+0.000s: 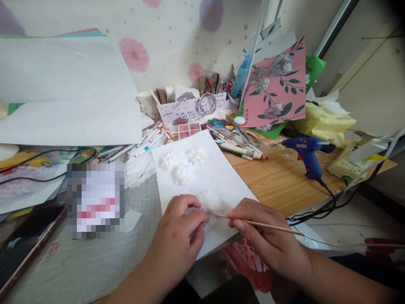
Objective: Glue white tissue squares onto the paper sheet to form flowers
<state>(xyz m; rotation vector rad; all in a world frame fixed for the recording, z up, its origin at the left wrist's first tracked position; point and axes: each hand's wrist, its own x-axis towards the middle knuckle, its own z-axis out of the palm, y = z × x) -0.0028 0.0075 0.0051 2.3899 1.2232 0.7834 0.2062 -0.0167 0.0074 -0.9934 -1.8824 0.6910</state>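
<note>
A white sheet of paper [228, 169] lies at the table's front edge. On it sit three white ruffled clumps, one of them a crumpled white cluster [182, 174], grouped at its upper left. A fourth, fluffy white clump [210, 200] rests nearer me, just beyond my fingertips. My right hand [268, 236] grips a thin wooden stick [272, 226] like a pencil, its tip pointing left toward that nearer clump. My left hand [182, 232] is curled over the paper's lower left, thumb and fingers drawn together beside the stick's tip. What they pinch, if anything, is hidden.
A blue glue gun [305, 151] stands at right, its cord trailing over the edge. Scissors [245, 137], pens and a pink card with flowers [278, 88] are behind the paper. A cutting mat [139, 211], a phone [28, 249] and a blurred-out object [98, 200] lie left.
</note>
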